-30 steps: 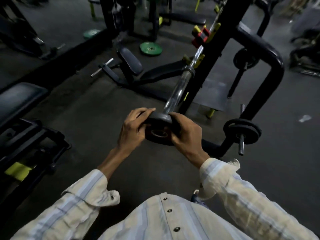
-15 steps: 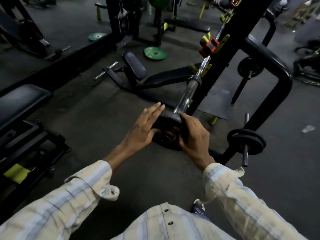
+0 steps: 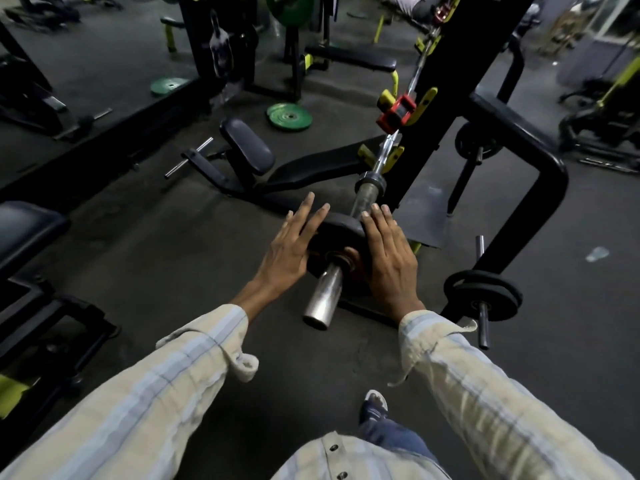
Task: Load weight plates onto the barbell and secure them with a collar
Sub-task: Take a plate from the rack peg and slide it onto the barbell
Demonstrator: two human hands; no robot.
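Hands flank a dark weight plate (image 3: 341,227) threaded on the barbell (image 3: 367,199). Left hand (image 3: 289,249) lies flat against the plate's left edge, fingers spread wide, gripping nothing. Right hand (image 3: 389,256) presses the right edge, fingers straight, thumb near the hub. The bar's long axis runs from its bare near end up and away toward the rack (image 3: 446,84), so the plate likely has to slide that way toward the sleeve's stop. Both hands sit equally close. No collar is fitted yet.
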